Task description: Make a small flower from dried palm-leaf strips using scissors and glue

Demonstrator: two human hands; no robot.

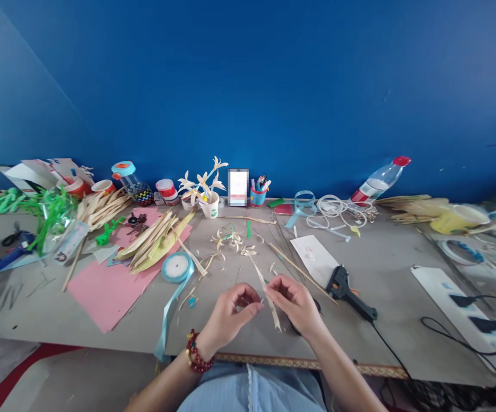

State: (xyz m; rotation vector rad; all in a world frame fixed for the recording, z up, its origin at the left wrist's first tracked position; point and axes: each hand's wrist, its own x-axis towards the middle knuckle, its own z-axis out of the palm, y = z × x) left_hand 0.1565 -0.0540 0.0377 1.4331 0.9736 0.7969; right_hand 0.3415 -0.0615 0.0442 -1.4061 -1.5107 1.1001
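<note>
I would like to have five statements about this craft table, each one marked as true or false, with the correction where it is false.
1. The right hand holds a pale strip. True.
2. The beaded bracelet is on the right wrist. False: it is on the left wrist.
3. Pale flowers rise from a white cup. True.
4. The plastic bottle has a green cap. False: the cap is red.
5. The glue gun lies to the left of both hands. False: it lies to their right.
</note>
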